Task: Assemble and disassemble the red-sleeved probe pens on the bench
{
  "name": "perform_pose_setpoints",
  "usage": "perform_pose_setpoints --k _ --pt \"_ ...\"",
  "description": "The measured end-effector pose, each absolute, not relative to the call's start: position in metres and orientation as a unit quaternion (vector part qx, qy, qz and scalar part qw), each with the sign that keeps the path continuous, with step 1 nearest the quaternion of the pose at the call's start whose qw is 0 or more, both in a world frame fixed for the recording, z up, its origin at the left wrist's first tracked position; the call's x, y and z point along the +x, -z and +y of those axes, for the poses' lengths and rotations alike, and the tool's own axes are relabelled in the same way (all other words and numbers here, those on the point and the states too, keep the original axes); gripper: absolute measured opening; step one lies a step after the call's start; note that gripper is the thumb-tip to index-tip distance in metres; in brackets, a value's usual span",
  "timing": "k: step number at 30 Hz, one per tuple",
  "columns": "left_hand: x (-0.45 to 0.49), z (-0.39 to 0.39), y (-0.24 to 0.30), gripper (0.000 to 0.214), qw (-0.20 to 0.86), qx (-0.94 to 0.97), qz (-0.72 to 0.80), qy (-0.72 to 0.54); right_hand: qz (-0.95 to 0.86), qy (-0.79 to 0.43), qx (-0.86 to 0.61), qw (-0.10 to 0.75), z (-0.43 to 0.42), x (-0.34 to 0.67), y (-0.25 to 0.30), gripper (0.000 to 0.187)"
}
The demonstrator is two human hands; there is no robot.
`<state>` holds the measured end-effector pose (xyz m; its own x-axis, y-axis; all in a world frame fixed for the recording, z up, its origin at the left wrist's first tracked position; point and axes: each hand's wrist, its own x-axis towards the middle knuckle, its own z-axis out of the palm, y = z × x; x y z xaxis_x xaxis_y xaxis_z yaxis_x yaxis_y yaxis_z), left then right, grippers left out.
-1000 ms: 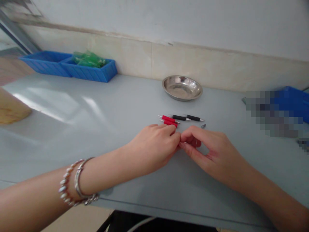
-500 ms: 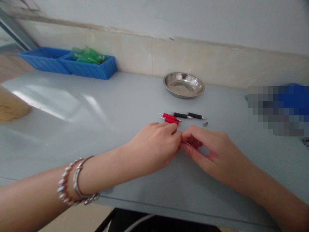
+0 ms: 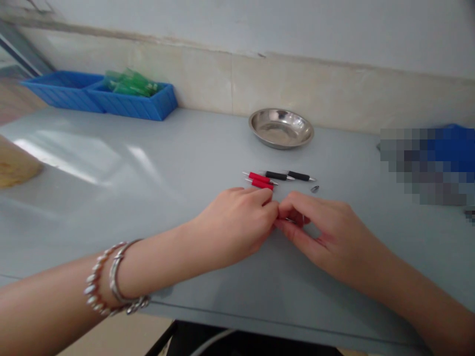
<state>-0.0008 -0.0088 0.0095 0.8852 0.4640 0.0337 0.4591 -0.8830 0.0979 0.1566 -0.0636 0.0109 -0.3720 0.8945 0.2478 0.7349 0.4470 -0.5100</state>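
My left hand (image 3: pixel 243 222) is closed, back of the hand up, and its fingertips meet those of my right hand (image 3: pixel 321 225). The right thumb and index finger are pinched together there, with a thin silvery glint between them. What the two hands hold is mostly hidden by the fingers. Just beyond my left knuckles lie two red pen parts with thin metal ends, an upper red one (image 3: pixel 260 177) and a lower red one (image 3: pixel 261 184). Beside them rest a black pen part (image 3: pixel 276 175) and another black pen part (image 3: pixel 299 176). A small silvery piece (image 3: pixel 315 189) lies beyond my right hand.
A round steel dish (image 3: pixel 281 144) stands near the wall behind the pen parts. Two blue bins (image 3: pixel 129 105) sit at the back left, the right one holding green plastic bags (image 3: pixel 131 83). A yellowish object (image 3: pixel 18 163) is at the left edge. The right side is pixelated.
The view has shifted very slightly. Both hands stay together in the same pinch, and the pen parts and dish lie as before.
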Motion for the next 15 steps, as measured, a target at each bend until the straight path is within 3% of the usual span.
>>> perform_pose_setpoints --k 9,15 --pt "0.0003 -0.0095 -0.0137 0.028 0.053 0.957 0.263 -0.108 -0.753 -0.200 -0.532 0.333 -0.0618 0.1579 -0.0143 0.007" --pt "-0.0004 -0.0101 -0.0136 0.031 0.070 0.950 0.261 -0.157 -0.735 -0.188 -0.556 0.339 -0.0613 0.1583 -0.0161 0.017"
